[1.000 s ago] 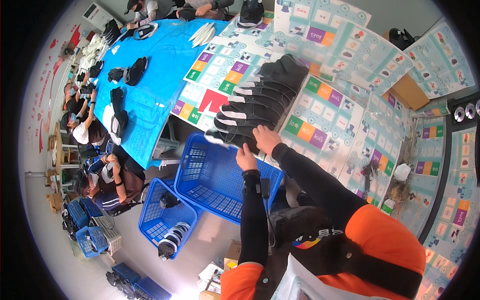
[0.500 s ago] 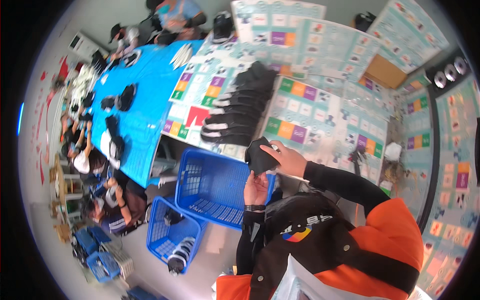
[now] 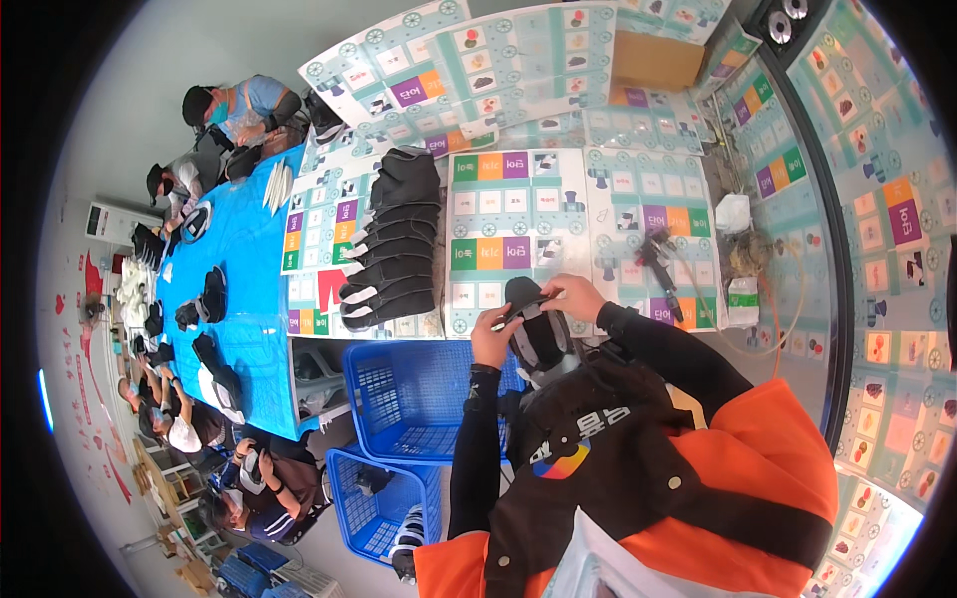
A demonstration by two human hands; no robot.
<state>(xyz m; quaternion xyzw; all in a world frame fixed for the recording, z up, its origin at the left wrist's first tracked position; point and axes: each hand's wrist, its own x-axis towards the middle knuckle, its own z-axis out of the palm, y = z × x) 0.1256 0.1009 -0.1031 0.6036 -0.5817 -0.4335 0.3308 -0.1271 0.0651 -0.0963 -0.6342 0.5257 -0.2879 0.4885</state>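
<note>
Both my hands hold a black shoe upper (image 3: 538, 337) just in front of the table's near edge, its grey-and-white inside turned up toward me. My left hand (image 3: 491, 337) pinches its left rim. On the far right rim, the fingers of my right hand (image 3: 574, 299) are closed. Beyond them, to the left, a row of overlapping black shoe uppers (image 3: 399, 244) with white edges lies on the table (image 3: 488, 214), which is covered with printed sheets.
A dark gun-shaped tool (image 3: 658, 274) with a hose lies on the table at right. Two blue plastic baskets, a larger one (image 3: 361, 404) and a smaller one (image 3: 347, 503), stand at lower left. Co-workers sit around a blue-covered table (image 3: 261, 344) holding shoe parts.
The shoe upper has been turned so its inside shows, and drawn nearer my body. My left hand has moved up to its rim. The view has swung to the right.
</note>
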